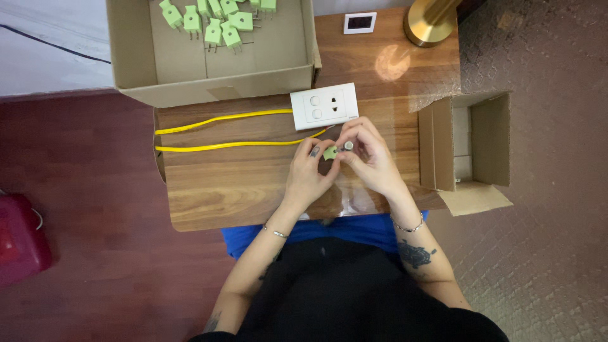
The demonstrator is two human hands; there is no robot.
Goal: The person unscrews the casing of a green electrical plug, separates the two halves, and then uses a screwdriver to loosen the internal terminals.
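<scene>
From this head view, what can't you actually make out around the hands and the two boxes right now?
- Green plug: mostly covered by the left hand and right hand; its prongs and the small metal part at the fingertips are too small to read.
- Yellow wire: its end disappears under the fingers.
- Big cardboard box: cut off by the top edge, so the plug count is unknown.
- Small box: its inside is shadowed.

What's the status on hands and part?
Left hand pinching green plug. Right hand working a small metal piece at it. Yellow wire and white socket plate alongside, nothing blocking.
</scene>
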